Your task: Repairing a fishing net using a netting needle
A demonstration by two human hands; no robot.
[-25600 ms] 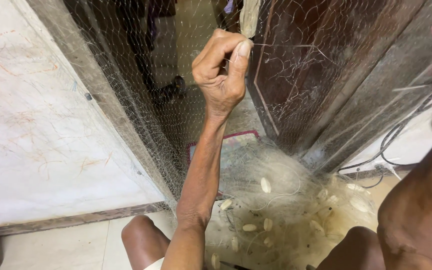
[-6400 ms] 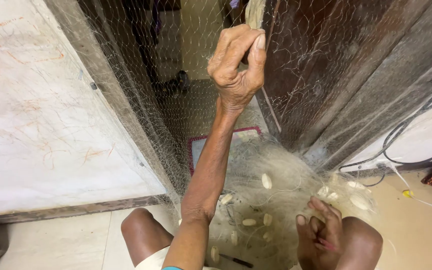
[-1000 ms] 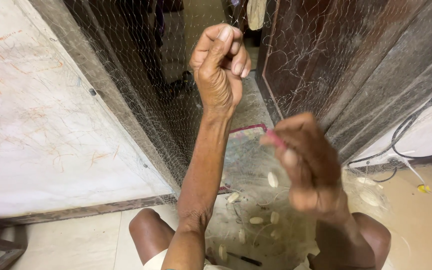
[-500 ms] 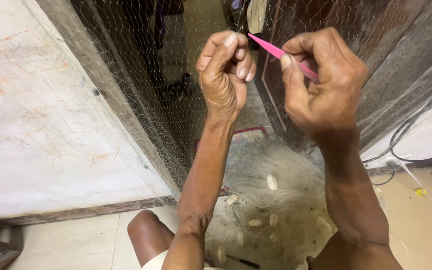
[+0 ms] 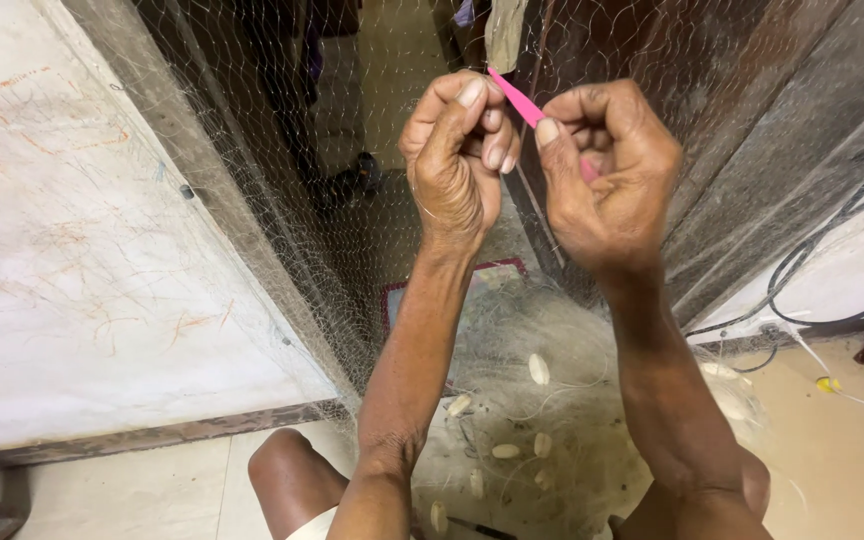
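Top centre: our right hand fingers pinch pink needle; left hand clenched on net, hands touching.

The right hand has brought the pink needle up against the left hand.

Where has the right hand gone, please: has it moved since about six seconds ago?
Yes. The right hand has risen from the heap of net on the floor to the left hand, gripping a pink needle.
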